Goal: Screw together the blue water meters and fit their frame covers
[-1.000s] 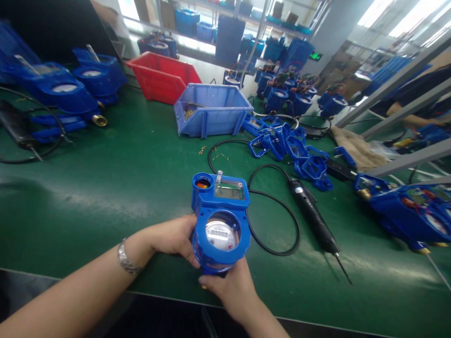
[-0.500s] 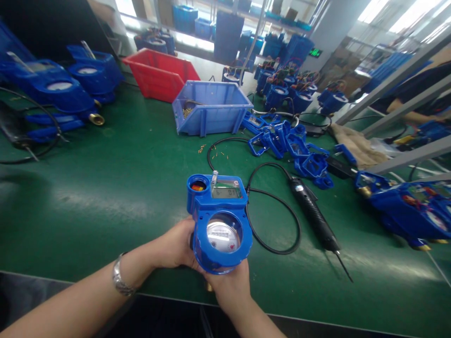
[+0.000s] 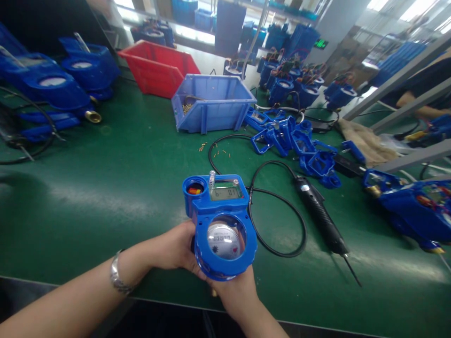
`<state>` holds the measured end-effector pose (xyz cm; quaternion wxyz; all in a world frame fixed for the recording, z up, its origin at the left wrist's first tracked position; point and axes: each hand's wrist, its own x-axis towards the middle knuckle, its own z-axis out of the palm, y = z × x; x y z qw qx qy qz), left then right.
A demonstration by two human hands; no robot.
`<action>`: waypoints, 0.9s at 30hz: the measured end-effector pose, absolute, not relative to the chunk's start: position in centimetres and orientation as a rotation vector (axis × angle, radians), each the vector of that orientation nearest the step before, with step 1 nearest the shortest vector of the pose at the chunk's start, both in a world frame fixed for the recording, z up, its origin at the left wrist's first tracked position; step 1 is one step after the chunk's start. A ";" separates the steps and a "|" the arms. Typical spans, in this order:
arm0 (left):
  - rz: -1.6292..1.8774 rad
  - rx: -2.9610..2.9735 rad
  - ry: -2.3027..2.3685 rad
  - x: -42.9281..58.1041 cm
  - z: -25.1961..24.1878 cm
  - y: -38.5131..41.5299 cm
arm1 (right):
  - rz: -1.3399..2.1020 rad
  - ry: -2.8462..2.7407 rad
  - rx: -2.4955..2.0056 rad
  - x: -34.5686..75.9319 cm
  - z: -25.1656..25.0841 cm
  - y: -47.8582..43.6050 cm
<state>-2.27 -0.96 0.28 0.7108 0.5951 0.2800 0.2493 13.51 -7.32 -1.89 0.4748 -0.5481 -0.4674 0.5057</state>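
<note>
A blue water meter (image 3: 221, 241) with a round dial window, a small digital display and a round socket is held upright near the table's front edge. Around its left side wraps my left hand (image 3: 178, 246), closed, with a silver bracelet on the wrist. My right hand (image 3: 237, 288) grips the meter from below and to the right, its fingers mostly hidden behind the body. A bit of brass shows under the meter between the hands. To the right lies a black electric screwdriver (image 3: 322, 216) with its cable looped beside the meter.
Small brass screws (image 3: 202, 147) lie loose on the green table (image 3: 141, 178). Beyond them stand a blue bin (image 3: 221, 112) with screws and a red bin (image 3: 151, 70). Blue plastic frames (image 3: 296, 141) are heaped at right. More meters (image 3: 63, 89) stand left; a person's arm (image 3: 419, 108) shows far right.
The meter has tilted slightly, its dial part coming a little lower and to the right, with both hands still around it. The view has shifted slightly.
</note>
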 end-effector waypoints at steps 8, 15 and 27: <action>0.711 1.291 0.770 -1.4 -0.3 -2.3 | 1.283 -1.044 -1.282 12.8 -1.0 -7.1; 0.887 1.245 1.070 -0.5 -0.7 -4.4 | 1.191 -1.082 -1.402 12.9 -1.5 -7.4; 0.969 1.174 1.235 0.7 -0.8 -5.5 | 1.090 -1.140 -1.500 13.0 -3.9 -8.5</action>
